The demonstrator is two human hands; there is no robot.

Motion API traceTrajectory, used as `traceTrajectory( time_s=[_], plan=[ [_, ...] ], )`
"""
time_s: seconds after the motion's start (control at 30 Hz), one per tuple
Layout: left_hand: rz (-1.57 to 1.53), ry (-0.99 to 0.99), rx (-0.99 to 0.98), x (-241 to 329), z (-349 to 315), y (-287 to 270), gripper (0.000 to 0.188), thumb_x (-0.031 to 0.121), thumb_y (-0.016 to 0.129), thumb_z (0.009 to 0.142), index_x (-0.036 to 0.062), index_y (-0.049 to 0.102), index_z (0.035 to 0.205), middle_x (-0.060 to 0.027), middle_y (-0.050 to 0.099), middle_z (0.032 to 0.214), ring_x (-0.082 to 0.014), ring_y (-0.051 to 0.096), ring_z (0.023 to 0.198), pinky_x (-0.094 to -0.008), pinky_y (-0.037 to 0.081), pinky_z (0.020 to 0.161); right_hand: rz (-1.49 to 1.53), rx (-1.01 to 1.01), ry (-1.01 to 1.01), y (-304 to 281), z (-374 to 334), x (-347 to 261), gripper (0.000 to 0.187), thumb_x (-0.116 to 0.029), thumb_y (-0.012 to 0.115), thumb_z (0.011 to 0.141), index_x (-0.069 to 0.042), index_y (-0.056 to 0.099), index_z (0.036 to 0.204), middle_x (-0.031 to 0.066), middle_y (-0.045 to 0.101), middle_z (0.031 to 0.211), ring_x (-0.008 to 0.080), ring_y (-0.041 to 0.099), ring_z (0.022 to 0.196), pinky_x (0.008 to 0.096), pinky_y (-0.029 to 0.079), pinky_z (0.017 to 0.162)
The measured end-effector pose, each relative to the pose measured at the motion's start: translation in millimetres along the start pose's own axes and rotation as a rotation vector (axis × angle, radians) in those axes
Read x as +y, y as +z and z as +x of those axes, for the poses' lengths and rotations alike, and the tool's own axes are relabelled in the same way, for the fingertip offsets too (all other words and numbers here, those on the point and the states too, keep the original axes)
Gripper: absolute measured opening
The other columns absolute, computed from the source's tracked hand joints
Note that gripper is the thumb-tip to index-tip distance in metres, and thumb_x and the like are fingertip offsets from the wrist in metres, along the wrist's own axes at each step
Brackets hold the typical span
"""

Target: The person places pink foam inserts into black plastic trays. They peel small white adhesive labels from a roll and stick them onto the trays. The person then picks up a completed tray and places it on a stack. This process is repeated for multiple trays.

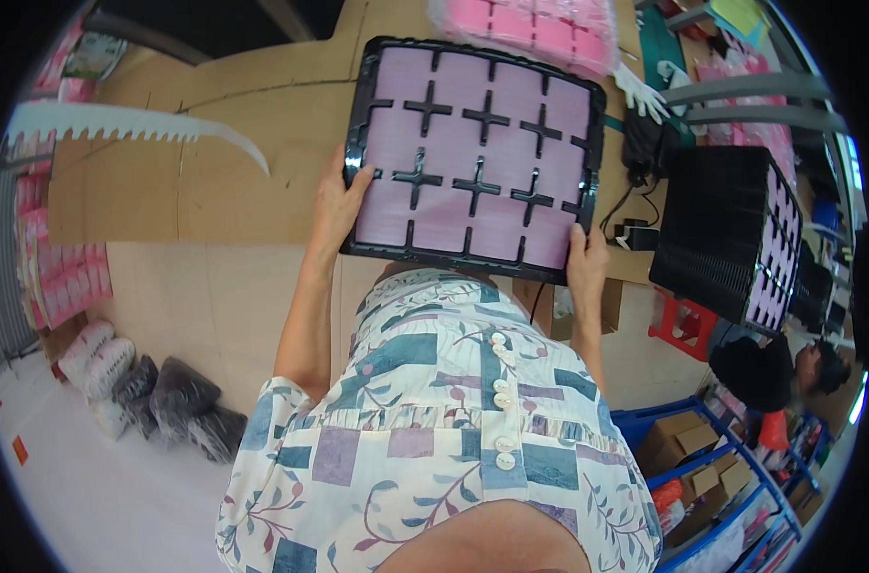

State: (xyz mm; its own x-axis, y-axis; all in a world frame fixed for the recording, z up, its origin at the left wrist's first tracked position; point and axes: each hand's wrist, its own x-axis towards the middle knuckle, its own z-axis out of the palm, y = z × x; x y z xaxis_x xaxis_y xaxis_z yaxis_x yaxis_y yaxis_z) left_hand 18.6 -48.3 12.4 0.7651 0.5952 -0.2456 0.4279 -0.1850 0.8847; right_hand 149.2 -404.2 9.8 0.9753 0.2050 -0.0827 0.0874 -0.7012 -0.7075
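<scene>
A black plastic tray (476, 181) is held up in front of my body, over the near edge of the cardboard-covered table. Its compartments show flat lilac surfaces, parted by black cross-shaped ribs. My left hand (339, 205) grips the tray's left rim near the lower corner, thumb on top. On the opposite side my right hand (587, 256) holds the lower right corner, its thumb also on the rim. The fingers under the tray are hidden on both sides.
Brown cardboard (253, 124) covers the table. Beyond the tray lies a plastic-wrapped pink tray (539, 31), near a white glove (642, 93). At right stand a tall stack of black trays (707, 224), a red stool (683, 327) and a blue cart (644, 417) with boxes. Dark bags (184, 396) lie left.
</scene>
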Motion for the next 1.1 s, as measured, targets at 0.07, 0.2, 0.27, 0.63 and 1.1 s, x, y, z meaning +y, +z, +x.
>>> traceTrajectory(
  time_s=[0.07,0.2,0.27,0.63,1.1],
  plan=[
    [0.116,0.065,0.044,-12,1,1,0.063,0.028,0.064,0.091,-0.0065,0.043,0.140,-0.0276,0.046,0.143,-0.0364,0.043,0.135,-0.0375,0.033,0.112,0.074,0.063,-0.040,2,-2,-11,0.039,-0.025,0.053,0.098,0.006,0.057,0.122,0.0277,0.061,0.114,0.0406,0.058,0.107,0.0433,0.044,0.094],
    [0.139,0.193,0.130,-2,-5,-9,0.061,0.023,0.062,0.094,-0.0059,0.041,0.143,-0.0228,0.044,0.146,-0.0303,0.043,0.135,-0.0369,0.031,0.113,0.037,0.183,-0.055,25,-5,-2,0.056,-0.027,0.055,0.097,0.015,0.045,0.133,0.0338,0.049,0.135,0.0453,0.047,0.127,0.0445,0.035,0.109],
    [-0.037,0.189,0.135,28,-18,-16,0.053,0.017,0.058,0.097,-0.0057,0.043,0.142,-0.0178,0.048,0.143,-0.0240,0.049,0.127,-0.0342,0.035,0.109,0.139,0.183,-0.070,25,-2,0,0.055,-0.025,0.057,0.096,0.012,0.045,0.134,0.0323,0.049,0.135,0.0454,0.046,0.127,0.0442,0.035,0.109],
    [-0.271,0.502,-0.434,189,-47,142,0.068,0.018,0.049,0.098,-0.0054,0.016,0.153,-0.0205,0.020,0.159,-0.0279,0.019,0.148,-0.0352,0.012,0.120,-0.367,0.818,-0.012,-247,-38,32,0.044,-0.037,0.051,0.100,-0.005,0.057,0.131,0.0198,0.055,0.104,0.0359,0.054,0.103,0.0432,0.044,0.092],
    [0.019,0.851,-0.432,291,-58,404,0.075,0.039,0.059,0.093,-0.0025,0.027,0.148,-0.0285,0.018,0.154,-0.0448,0.022,0.140,-0.0521,0.020,0.114,-0.569,0.622,0.237,-483,94,230,0.063,-0.057,0.034,0.099,-0.008,0.069,0.115,0.0257,0.066,0.111,0.0446,0.058,0.111,0.0514,0.043,0.096]
  ],
)
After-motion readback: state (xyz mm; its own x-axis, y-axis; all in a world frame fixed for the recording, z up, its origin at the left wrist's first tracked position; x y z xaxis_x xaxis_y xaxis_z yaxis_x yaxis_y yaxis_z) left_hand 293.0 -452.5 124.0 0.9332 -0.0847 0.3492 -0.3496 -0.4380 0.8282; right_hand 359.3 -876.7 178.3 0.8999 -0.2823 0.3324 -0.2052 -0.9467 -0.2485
